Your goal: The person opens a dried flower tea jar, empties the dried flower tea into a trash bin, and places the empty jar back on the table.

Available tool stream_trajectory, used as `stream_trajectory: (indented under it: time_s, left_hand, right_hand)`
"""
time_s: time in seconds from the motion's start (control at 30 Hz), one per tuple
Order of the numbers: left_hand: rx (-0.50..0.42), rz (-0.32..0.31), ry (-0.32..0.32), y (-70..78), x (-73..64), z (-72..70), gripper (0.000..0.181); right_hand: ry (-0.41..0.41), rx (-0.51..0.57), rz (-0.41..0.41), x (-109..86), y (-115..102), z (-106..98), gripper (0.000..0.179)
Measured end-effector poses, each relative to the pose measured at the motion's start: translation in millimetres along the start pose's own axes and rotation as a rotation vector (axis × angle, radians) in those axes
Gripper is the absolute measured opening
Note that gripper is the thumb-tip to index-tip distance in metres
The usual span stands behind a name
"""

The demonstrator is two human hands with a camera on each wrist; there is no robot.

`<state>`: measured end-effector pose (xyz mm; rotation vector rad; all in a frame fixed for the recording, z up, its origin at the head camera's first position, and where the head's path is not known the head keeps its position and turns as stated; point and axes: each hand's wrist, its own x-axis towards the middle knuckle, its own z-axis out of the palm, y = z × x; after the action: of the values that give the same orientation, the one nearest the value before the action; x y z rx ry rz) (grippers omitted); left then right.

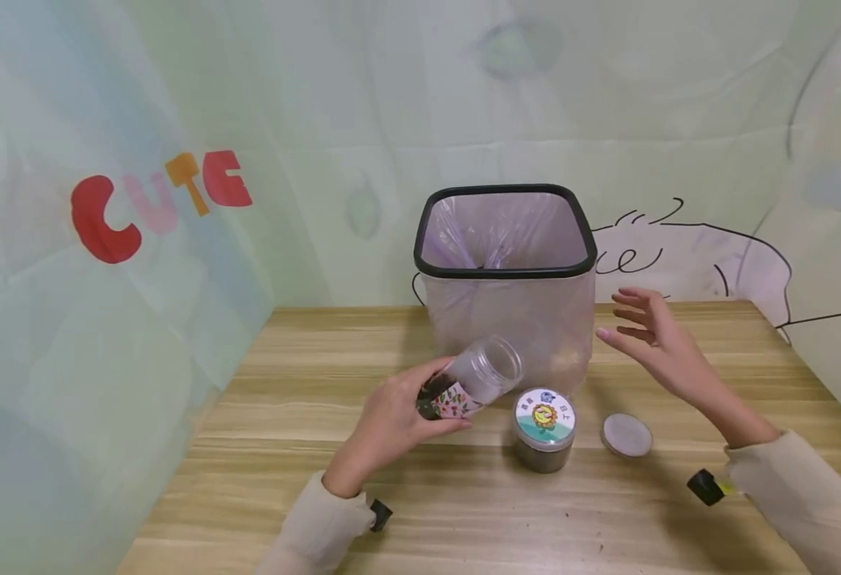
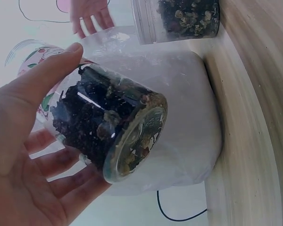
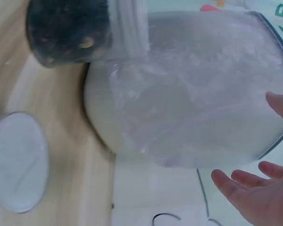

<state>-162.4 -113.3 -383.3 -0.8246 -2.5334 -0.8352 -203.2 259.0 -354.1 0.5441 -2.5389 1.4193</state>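
My left hand point(image 1: 398, 407) grips a clear jar point(image 1: 474, 379) with a floral label, tilted so its uncapped mouth points up and right. Dark dried leaves point(image 2: 96, 110), like loose tea, lie in its lower part in the left wrist view. To the right, my right hand point(image 1: 653, 343) is raised beside the bin, its fingers spread and holding nothing. A second jar point(image 1: 545, 431), capped with a sunflower-printed lid, stands upright on the table between the hands. A round lid point(image 1: 626, 435) lies flat right of that jar.
A pale square bin point(image 1: 513, 319) with a black rim and a plastic liner stands behind the jars. The wooden table point(image 1: 305, 383) meets a printed cloth backdrop point(image 1: 334, 160) at its back and left. Small dark crumbs point(image 1: 600, 548) dot the table near the front.
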Motion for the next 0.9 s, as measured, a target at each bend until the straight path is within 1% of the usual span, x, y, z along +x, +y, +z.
stream_trajectory:
  time_s: [0.1, 0.27, 0.37, 0.53, 0.6, 0.73, 0.8, 0.9]
  left_hand:
    - [-0.008, -0.003, 0.022, -1.2, -0.6, -0.9, 0.08]
    - [-0.011, -0.03, 0.104, -2.9, -1.0, -3.9, 0.078]
    - [-0.008, -0.059, 0.151, -4.0, -0.9, -6.1, 0.076]
    - [-0.021, -0.13, 0.198, -3.6, -0.3, -11.8, 0.074]
    - [-0.027, -0.157, 0.219, -3.2, -0.1, -14.3, 0.073]
    - [-0.023, -0.184, 0.263, -3.8, 0.4, -18.5, 0.075]
    - [-0.019, -0.199, 0.274, -4.5, 0.7, -20.0, 0.074]
    - [-0.02, -0.214, 0.29, -5.8, 1.3, -22.6, 0.073]
  right_hand:
    - [-0.004, 0.002, -0.004, 7.8, -8, -1, 0.074]
    - [0.03, 0.021, -0.001, 20.5, -23, -2, 0.077]
    - [0.071, 0.068, -0.005, 29.2, -31, 0, 0.075]
    - [0.124, 0.155, -0.028, 43.7, -44, 2, 0.071]
    - [0.126, 0.154, -0.014, 50.0, -49, 3, 0.072]
    - [0.11, 0.12, 0.03, 62.7, -59, 3, 0.078]
    - [0.108, 0.1, 0.049, 67.7, -63, 3, 0.08]
    - [0.107, 0.022, 0.047, 71.8, -65, 3, 0.083]
